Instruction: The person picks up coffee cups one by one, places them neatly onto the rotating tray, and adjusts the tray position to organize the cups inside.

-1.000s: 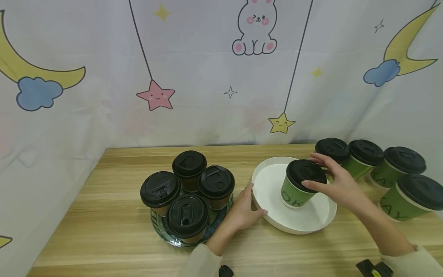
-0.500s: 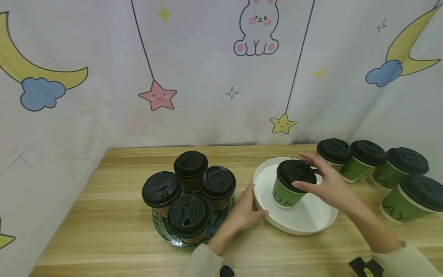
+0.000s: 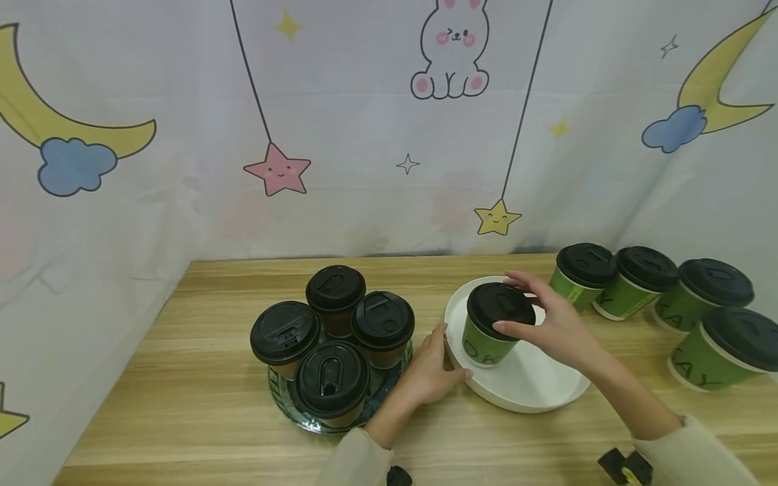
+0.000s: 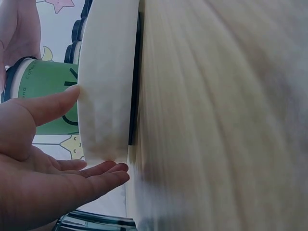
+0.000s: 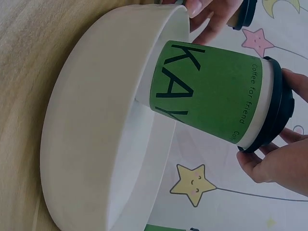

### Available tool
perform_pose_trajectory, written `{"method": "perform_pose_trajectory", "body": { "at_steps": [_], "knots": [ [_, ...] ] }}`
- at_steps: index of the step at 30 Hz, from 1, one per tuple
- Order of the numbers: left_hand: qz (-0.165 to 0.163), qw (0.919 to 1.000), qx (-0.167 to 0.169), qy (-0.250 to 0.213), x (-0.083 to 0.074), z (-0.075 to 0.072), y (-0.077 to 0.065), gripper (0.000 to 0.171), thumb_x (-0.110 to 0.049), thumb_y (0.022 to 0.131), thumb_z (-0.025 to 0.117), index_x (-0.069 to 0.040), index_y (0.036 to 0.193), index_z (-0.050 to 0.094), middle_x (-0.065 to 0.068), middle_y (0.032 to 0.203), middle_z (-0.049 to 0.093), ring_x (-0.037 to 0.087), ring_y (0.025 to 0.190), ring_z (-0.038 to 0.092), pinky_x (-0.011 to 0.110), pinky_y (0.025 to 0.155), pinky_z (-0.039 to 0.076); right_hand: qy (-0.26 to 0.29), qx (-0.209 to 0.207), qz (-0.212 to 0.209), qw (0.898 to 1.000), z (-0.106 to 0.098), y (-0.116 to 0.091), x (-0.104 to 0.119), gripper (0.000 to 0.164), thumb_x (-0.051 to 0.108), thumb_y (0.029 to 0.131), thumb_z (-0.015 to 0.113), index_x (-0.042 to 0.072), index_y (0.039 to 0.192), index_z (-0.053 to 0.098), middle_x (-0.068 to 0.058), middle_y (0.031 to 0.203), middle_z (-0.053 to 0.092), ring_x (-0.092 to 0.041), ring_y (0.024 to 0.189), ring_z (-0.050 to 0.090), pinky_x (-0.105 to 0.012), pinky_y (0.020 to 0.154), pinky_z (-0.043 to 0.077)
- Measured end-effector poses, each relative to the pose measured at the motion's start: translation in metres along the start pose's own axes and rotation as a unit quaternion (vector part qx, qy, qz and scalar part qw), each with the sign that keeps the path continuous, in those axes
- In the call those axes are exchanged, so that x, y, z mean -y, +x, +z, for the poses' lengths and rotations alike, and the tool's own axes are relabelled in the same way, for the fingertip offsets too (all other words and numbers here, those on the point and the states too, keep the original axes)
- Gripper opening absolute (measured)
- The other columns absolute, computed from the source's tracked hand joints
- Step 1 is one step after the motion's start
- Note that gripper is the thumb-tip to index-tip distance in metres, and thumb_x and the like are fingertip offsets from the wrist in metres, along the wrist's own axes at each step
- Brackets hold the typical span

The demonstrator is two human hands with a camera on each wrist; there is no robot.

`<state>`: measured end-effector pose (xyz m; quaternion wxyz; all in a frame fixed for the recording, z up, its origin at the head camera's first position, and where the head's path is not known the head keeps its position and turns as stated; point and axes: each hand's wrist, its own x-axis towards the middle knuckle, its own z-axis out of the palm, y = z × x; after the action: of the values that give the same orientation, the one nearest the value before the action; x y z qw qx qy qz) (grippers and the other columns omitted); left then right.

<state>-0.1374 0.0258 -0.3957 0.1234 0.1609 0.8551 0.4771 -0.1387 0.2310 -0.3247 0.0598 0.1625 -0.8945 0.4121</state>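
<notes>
A green paper coffee cup (image 3: pixel 489 341) with a black lid is upright over the left part of a round white tray (image 3: pixel 529 391). My right hand (image 3: pixel 556 331) grips it by the lid, thumb on the near side and fingers behind. In the right wrist view the base of the cup (image 5: pixel 207 91) is inside the tray wall; whether it touches the floor I cannot tell. My left hand (image 3: pixel 431 371) rests against the tray's left side. The left wrist view has that hand's thumb and fairly straight fingers (image 4: pixel 103 180) touching the tray wall (image 4: pixel 108 86).
Left of the tray, several black-lidded brown cups (image 3: pixel 331 381) crowd a glass plate (image 3: pixel 288 412). Several green cups (image 3: pixel 717 351) stand along the right side of the wooden table (image 3: pixel 182 378). A printed white curtain (image 3: pixel 352 223) hangs behind.
My right hand has carried the green cup leftward over the tray, from near its middle to its left part. The left hand keeps its place at the tray's side.
</notes>
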Motion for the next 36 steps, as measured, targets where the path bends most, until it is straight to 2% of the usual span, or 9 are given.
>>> {"method": "perform_pose_trajectory", "body": {
  "at_steps": [6,20,29,36],
  "knots": [
    [0.004,1.0,0.002,0.003,0.001,0.0,0.001,0.081,-0.018,0.079,0.071,0.004,0.141,0.023,0.025,0.136,0.034,0.037,0.126,0.033,0.049,0.099,0.031,-0.007,0.002,0.006,1.0,0.004,0.001,0.003,0.071,0.02,0.077,0.074,0.005,0.137,0.037,-0.017,0.13,0.046,-0.032,0.12,0.041,-0.048,0.097,0.033],
    [0.002,1.0,0.005,0.001,0.001,0.0,0.001,0.081,-0.019,0.08,0.07,0.005,0.14,0.023,0.027,0.136,0.033,0.038,0.125,0.033,0.051,0.098,0.031,0.001,0.002,-0.01,1.0,0.011,0.008,0.008,0.07,0.018,0.078,0.074,0.004,0.136,0.038,-0.018,0.129,0.047,-0.032,0.119,0.042,-0.047,0.097,0.034],
    [-0.01,0.9999,0.008,-0.004,-0.001,-0.001,0.0,0.081,-0.022,0.08,0.07,0.003,0.141,0.022,0.026,0.137,0.032,0.038,0.126,0.033,0.052,0.098,0.031,0.008,0.006,0.001,1.0,0.011,0.011,0.009,0.072,0.018,0.078,0.073,0.005,0.138,0.036,-0.019,0.131,0.045,-0.035,0.121,0.04,-0.049,0.098,0.032],
    [-0.017,0.9998,0.009,-0.008,-0.001,0.0,0.0,0.081,-0.021,0.081,0.07,0.005,0.14,0.022,0.027,0.138,0.031,0.038,0.126,0.032,0.051,0.098,0.031,0.009,0.005,-0.012,1.0,0.015,0.012,0.009,0.072,0.017,0.077,0.074,0.003,0.137,0.036,-0.02,0.131,0.045,-0.034,0.121,0.04,-0.049,0.098,0.031]
  ]
}}
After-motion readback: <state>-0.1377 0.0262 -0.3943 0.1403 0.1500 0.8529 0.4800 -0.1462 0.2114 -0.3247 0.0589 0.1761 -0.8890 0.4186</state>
